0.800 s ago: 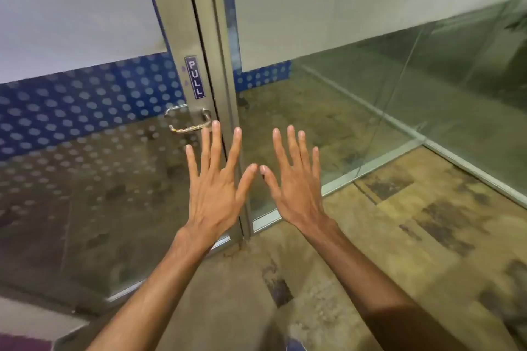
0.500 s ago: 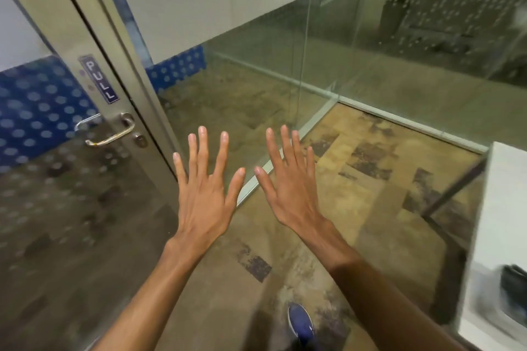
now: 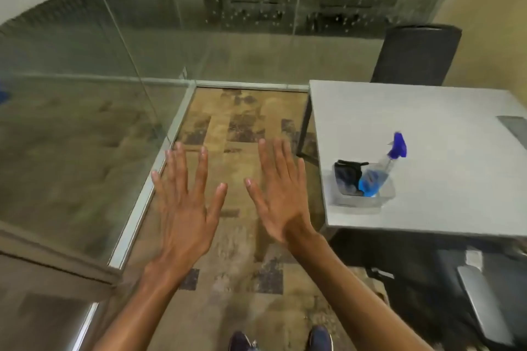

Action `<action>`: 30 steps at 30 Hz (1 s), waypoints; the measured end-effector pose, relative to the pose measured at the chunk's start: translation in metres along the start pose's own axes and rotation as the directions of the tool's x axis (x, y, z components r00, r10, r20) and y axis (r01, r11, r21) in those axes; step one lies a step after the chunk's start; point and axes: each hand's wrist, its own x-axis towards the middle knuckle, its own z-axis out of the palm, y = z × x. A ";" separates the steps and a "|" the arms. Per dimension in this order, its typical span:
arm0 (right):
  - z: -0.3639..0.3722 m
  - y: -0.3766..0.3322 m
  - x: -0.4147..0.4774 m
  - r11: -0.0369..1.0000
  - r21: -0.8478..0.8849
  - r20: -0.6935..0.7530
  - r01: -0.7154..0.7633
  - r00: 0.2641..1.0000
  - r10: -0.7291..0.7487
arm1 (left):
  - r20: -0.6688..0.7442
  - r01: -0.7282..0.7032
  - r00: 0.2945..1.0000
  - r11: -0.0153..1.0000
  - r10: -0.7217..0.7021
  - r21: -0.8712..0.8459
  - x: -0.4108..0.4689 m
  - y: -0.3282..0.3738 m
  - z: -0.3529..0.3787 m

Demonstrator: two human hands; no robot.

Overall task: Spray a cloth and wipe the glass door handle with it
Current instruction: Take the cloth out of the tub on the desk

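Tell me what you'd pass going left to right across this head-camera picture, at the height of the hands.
Glass wall → left hand → right hand → dark cloth → spray bottle. The cloth and bottle sit together in a clear tub on the white table.

Left hand [image 3: 185, 208] and right hand [image 3: 278, 196] side by side, apart, out front over the floor [image 3: 236, 251]. Glass wall [image 3: 85, 128] left of the left hand, its bottom rail [image 3: 148, 194] just beside that hand's outer edge. Table [image 3: 445, 174] right of the right hand. Tub [image 3: 360, 199] on the table near its left edge, nearest thing to the right hand. In the tub: cloth [image 3: 348, 175] on the hand side, spray bottle [image 3: 379, 172] right of it, tilted away. Chair [image 3: 416, 54] behind the table. Shoes [image 3: 281, 340] below the hands.
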 end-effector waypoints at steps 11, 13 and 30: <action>-0.078 0.161 -0.042 0.986 0.053 -0.118 -0.157 0.980 0.162 | 0.109 -0.144 0.982 0.987 0.151 -0.072 0.018 0.152 0.099; -0.087 0.188 -0.048 0.982 0.062 -0.113 -0.180 0.976 0.186 | 0.124 -0.144 0.980 0.987 0.153 -0.076 0.018 0.175 0.115; -0.068 0.330 -0.033 0.905 0.167 0.036 -0.391 0.920 0.390 | 0.307 -0.182 0.924 0.968 0.228 -0.172 0.075 0.245 0.232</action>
